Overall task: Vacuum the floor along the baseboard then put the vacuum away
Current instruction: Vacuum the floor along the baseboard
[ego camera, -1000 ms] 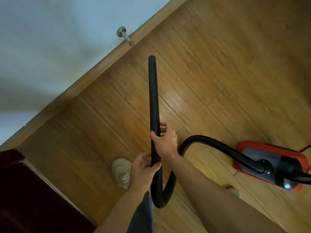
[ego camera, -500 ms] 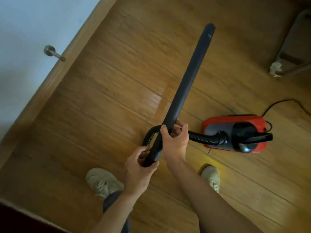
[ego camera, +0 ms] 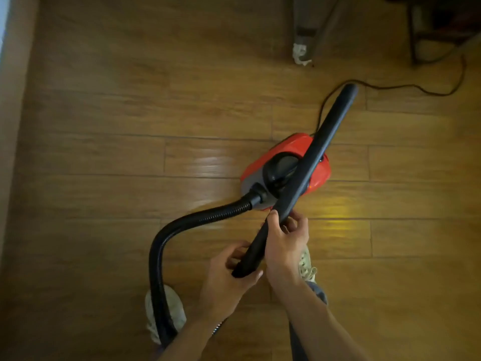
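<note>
Now both hands grip one black wand (ego camera: 309, 165) above the red vacuum (ego camera: 285, 170).

Left hand (ego camera: 229, 272) curls around the wand's near end; right hand (ego camera: 285, 243) wraps the shaft just beyond it. One ribbed hose (ego camera: 182, 227) loops past two pale shoes (ego camera: 164, 313). One cord (ego camera: 406, 86) trails across wood plank floor (ego camera: 104, 152); baseboard (ego camera: 13, 126) runs left.
</note>
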A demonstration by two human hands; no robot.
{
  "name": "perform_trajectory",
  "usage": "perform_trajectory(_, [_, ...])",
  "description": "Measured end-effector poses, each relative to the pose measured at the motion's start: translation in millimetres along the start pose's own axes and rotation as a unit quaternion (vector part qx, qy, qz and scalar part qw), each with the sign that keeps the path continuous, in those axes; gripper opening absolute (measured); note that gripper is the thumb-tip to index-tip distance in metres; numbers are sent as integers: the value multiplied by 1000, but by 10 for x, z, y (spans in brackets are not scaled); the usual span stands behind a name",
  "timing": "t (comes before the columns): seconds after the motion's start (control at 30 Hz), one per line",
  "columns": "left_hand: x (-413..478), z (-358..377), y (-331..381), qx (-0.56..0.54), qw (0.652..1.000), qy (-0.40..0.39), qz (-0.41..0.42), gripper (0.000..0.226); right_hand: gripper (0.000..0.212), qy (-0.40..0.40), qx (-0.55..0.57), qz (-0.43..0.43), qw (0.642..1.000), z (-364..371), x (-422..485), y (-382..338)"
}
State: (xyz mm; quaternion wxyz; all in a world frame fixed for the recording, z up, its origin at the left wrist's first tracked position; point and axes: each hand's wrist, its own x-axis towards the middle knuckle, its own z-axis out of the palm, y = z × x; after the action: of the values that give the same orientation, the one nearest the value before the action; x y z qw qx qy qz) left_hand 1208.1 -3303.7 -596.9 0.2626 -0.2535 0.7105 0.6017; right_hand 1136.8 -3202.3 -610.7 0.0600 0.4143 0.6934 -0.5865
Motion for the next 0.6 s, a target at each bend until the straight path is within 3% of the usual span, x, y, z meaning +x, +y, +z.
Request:
perform_trajectory(0.17, [179,577,177,47,998,-48,13,40,17,93,44,54,993,-617,430,35])
perform_trajectory(0.33, [311,1091,116,81,993,-85,-14,37,19,133,58,110,983,-1052,806,275])
perform_trajectory(0.43, [392,1386,25,101,989,-92,-51,38,9,137,45,140,980,-1232,1025,413])
perform_trajectory(0.6, [643,1844,-111,137,977,-102,-125,45,10,100,27,201,974,-1434,1398,566])
